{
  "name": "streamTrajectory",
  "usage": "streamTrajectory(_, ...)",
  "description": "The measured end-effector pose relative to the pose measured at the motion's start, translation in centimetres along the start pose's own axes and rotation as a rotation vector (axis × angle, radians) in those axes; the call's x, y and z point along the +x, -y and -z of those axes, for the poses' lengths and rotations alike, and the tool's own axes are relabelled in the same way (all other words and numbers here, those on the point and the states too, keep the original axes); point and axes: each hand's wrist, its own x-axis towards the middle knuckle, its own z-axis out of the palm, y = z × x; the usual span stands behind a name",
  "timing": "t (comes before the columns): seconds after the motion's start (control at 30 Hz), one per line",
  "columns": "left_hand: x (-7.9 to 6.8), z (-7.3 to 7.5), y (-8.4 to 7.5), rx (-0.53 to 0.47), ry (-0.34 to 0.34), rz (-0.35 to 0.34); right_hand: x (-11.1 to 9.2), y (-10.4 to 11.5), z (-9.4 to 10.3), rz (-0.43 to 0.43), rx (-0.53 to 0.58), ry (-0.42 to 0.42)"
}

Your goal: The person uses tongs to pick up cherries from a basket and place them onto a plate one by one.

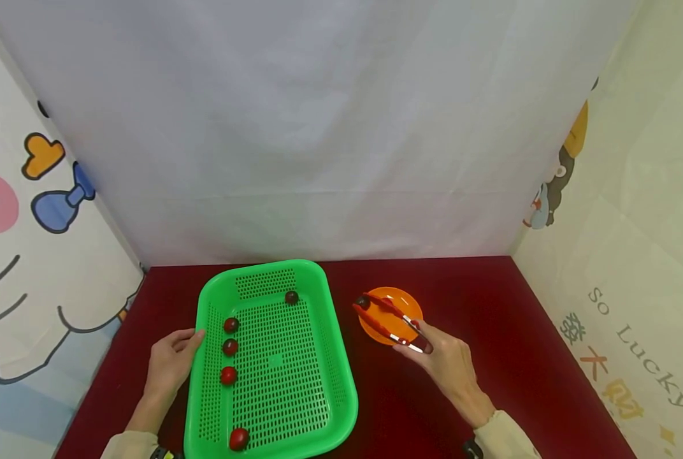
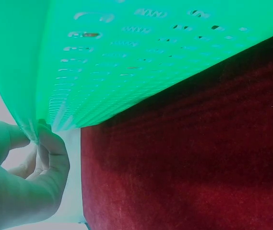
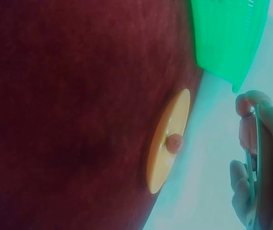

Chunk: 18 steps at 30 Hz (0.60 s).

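Currently, right hand [image 1: 448, 361]: fingers and thumb closed on a pair of red-tipped tongs [image 1: 376, 324], which reach forward and to its left.
Tomato in the tongs [image 1: 362, 302]: small, dark, between the tips, ahead and left of the right hand, by the far-left rim of the orange plate [image 1: 406, 302]; whether it touches the plate cannot be told.
Slip risk: such a smooth, round fruit could squirt out if squeezed off centre, or drop if the pinch eases; this near the rim, it might land on the dark red desk [image 1: 462, 299] and roll.
Plate risk: a low tongs arm could nudge the fruit lying there, or tip the plate (it looks light).
Plate contents: one tomato [image 3: 174, 143], ahead and left of the right hand.
Left hand [image 1: 169, 359]: pinches the rim of the green basket [image 1: 349, 386], which stands to its right.
Basket risk: a tug on that rim might set the fruit rolling.
Basket contents: five tomatoes [image 1: 230, 347]; three in a loose column just right of the left hand, one nearer the body, one farther off.
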Motion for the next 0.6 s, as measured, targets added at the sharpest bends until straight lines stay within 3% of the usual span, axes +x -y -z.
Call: streamTrajectory(0.6,0.1,0.0,0.0,-0.004,-0.001,0.004,-0.8,-1.4,-0.8,-0.026,-0.091,-0.011)
